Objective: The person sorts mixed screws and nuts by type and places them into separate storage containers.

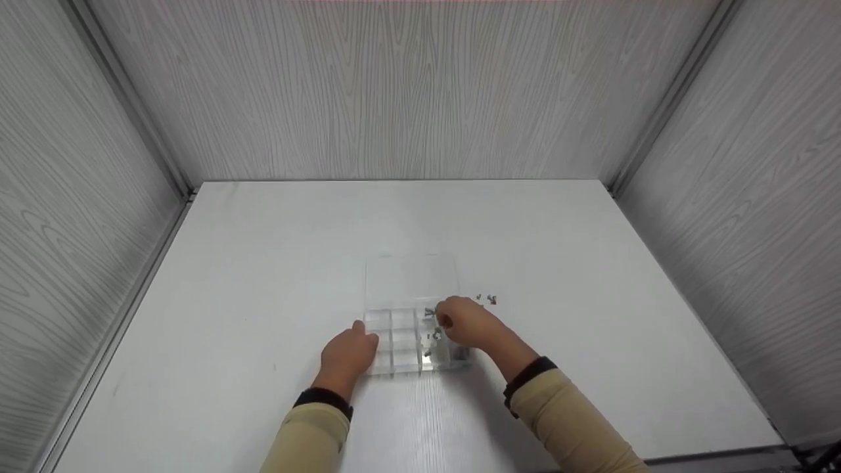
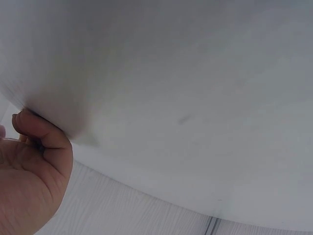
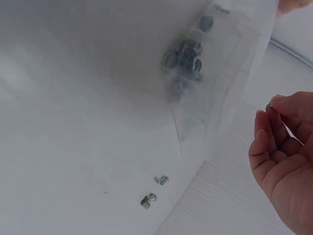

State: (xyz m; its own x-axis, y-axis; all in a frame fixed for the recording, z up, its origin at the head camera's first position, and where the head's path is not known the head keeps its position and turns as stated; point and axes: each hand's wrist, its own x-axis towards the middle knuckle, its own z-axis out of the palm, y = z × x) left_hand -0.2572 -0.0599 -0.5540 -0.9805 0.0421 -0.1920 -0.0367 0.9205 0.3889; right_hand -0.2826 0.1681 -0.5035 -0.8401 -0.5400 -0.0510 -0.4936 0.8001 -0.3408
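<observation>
A clear plastic compartment box (image 1: 405,338) lies on the white table with its lid (image 1: 410,276) folded open toward the back. My left hand (image 1: 348,355) grips the box's left edge, thumb on the near side. Over the right-hand compartments, my right hand (image 1: 468,322) pinches a small metal screw (image 3: 270,105) between thumb and forefinger; only its tip shows. Small screws (image 1: 430,312) lie in a back compartment beside the right fingers. More metal hardware (image 3: 186,58) fills right-side compartments, blurred through the plastic in the right wrist view.
Several loose small screws (image 1: 491,299) lie on the table (image 1: 591,295) just right of the box, in two little groups in the right wrist view. Pale wood-grain panels (image 1: 407,92) wall in the table at the back and both sides.
</observation>
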